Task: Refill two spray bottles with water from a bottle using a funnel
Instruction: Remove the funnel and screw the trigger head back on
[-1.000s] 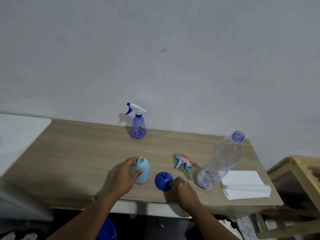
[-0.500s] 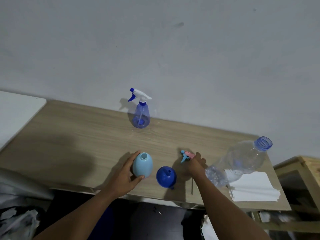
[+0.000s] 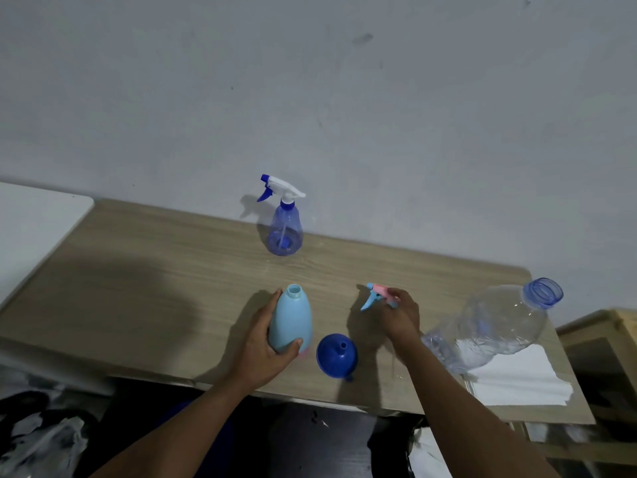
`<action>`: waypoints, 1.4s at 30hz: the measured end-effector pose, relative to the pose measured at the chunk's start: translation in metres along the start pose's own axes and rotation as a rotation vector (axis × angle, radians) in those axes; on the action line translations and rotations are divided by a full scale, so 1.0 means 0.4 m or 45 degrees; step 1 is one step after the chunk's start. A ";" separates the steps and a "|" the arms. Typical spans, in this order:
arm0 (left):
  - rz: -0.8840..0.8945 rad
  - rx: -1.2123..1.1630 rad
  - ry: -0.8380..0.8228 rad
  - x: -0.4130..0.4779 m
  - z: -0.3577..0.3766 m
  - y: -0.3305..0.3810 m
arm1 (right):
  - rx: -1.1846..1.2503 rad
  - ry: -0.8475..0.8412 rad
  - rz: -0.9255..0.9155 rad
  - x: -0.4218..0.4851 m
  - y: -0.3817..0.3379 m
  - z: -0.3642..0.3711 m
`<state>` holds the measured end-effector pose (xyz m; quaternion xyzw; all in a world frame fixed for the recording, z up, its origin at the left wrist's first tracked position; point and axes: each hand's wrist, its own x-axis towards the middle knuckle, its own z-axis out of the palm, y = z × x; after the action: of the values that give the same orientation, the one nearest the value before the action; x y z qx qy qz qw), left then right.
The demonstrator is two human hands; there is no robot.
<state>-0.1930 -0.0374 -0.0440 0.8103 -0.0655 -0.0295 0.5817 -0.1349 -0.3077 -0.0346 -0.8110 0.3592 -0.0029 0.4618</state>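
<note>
Wood-grain laminate worktop [image 3: 138,277], matte, pale brown, against a plain grey wall [image 3: 310,98] with a few scuffs. Left hand [image 3: 262,343] wraps the light blue spray bottle [image 3: 291,319]: smooth opaque plastic, egg-shaped body, open threaded neck with no head on it, standing on the worktop near the front edge; fingers curled round its left side, thumb across the lower front. Right hand [image 3: 400,315] rests on the pink-and-blue trigger head [image 3: 377,296], which lies on the worktop to the right of that bottle; fingers closed over its rear part, nozzle and trigger stick out to the left.

Dark blue funnel [image 3: 337,355], glossy plastic, sits wide mouth down, spout up, between the two hands, just beside the light blue bottle.

Second spray bottle [image 3: 284,232] stands at the back by the wall: translucent blue pear shape, white head with blue trigger and nozzle, dip tube visible inside.

Clear water bottle [image 3: 489,329], ribbed thin plastic, blue neck ring, uncapped, to the right of the right forearm; some water in the lower part. Its base touches or overlaps a folded white paper stack [image 3: 517,377]. No readable labels or writing anywhere.

White surface [image 3: 31,229] at left, wooden frame [image 3: 603,332] at right.
</note>
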 end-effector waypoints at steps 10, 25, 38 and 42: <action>-0.008 -0.311 -0.003 -0.001 -0.016 0.130 | 0.740 -0.034 -0.421 -0.092 -0.257 -0.133; 0.188 -0.425 -0.334 -0.103 0.000 0.346 | 1.020 -0.246 -0.941 -0.281 -0.502 -0.352; 0.289 -0.438 -0.375 -0.139 0.023 0.447 | 0.963 -0.540 -0.932 -0.363 -0.398 -0.392; 0.292 -0.491 -0.369 -0.141 0.020 0.484 | 0.853 -0.820 -0.925 -0.374 -0.373 -0.409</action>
<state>-0.2637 -0.0980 0.1351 0.6591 -0.2325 -0.0912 0.7094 -0.2145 -0.2953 0.2201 -0.6522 -0.1205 -0.0277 0.7479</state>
